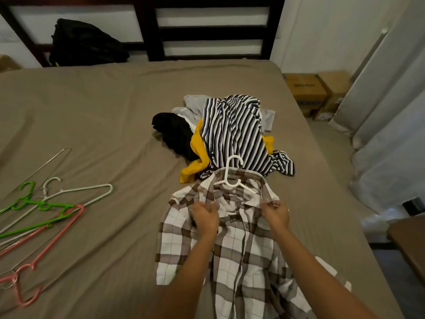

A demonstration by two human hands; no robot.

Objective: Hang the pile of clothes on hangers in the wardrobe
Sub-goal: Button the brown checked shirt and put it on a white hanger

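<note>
Left grip (204, 217) and right grip (274, 214) each pinch a front edge of the plaid shirt (241, 256), apparently to settle it over the white hanger (226, 177) just beyond. The remaining pile (232, 134) lies farther beyond on the bed (103, 111).

A wide bed (92, 111) covered with a taupe fitted sheet fills most of the view; the sheet is lightly creased. At its far end stands a dark wooden headboard (207, 33) of horizontal slats, with a white wall (322, 31) showing between and beside them. A black bag (87, 42) sits at the head of the bed against the slats. Two cardboard boxes (317, 93) stand beyond the bed's far right corner. Pale grey curtains (391, 111) hang along the right side. A brown wooden furniture corner (409, 245) juts in above dark floor (386, 268). The light is dim and even.
</note>
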